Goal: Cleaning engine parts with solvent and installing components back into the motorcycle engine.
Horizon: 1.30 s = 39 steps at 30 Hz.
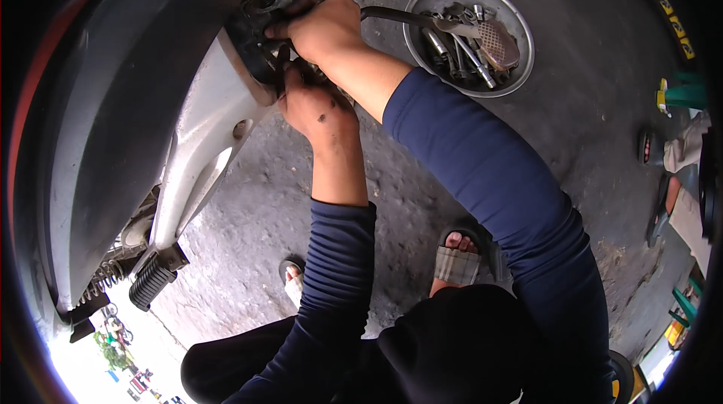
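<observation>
Both my hands are inside the dark mechanical parts [260, 54] of a motorcycle. My right hand [325, 27] reaches in from the right, its fingers curled against a black part and partly hidden. Just below it, my left hand [320, 112] has its fingers bent and pressed together around something dark and small that I cannot make out. Dark grease marks the back of the left hand. A silver-white side arm [192, 140] of the motorcycle runs down beside the left hand. Both forearms wear dark blue sleeves.
A round metal basin [529, 54] of sockets and wrenches stands right of my hands, with a pedal [498, 44] jutting over it. A rubber footrest [153, 282] and a coil spring [105, 277] are at lower left. Another person's sandalled feet [663, 204] are at the right.
</observation>
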Motion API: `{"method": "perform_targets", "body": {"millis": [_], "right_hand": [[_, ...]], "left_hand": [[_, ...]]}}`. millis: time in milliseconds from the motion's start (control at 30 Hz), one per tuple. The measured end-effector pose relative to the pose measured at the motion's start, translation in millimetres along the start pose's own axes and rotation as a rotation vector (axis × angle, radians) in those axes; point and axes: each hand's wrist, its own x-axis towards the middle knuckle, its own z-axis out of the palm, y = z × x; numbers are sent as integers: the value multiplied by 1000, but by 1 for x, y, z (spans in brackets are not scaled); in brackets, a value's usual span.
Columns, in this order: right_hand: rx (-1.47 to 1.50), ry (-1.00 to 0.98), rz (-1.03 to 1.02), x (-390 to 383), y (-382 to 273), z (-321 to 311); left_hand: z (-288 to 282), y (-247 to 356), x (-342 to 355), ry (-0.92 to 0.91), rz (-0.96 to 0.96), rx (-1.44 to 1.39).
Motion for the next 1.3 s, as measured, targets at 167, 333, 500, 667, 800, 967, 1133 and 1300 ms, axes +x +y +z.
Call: {"method": "perform_targets", "body": {"millis": [167,333,500,667,800,967,1133,1300], "right_hand": [[68,75,95,2,-1,9],[125,77,77,6,15,-4],[197,-420,129,6,6,-56],[-914,-423,27,-117,48,-200],[-1194,55,112,-233,133,-259],[-1240,169,72,-265,155,-255],[-865,-9,47,-234,107,-263],[-596,-243,80,-190,-13,-254]], "left_hand": [[24,4,10,68,-150,-36],[25,-2,2,53,-309,-196],[-5,23,29,-32,-366,-190],[7,12,11,-7,-262,-123],[13,5,4,-45,-220,-110],[3,10,11,72,-105,-22],[11,-3,0,104,-187,-6],[-5,20,-17,44,-496,-24]]}}
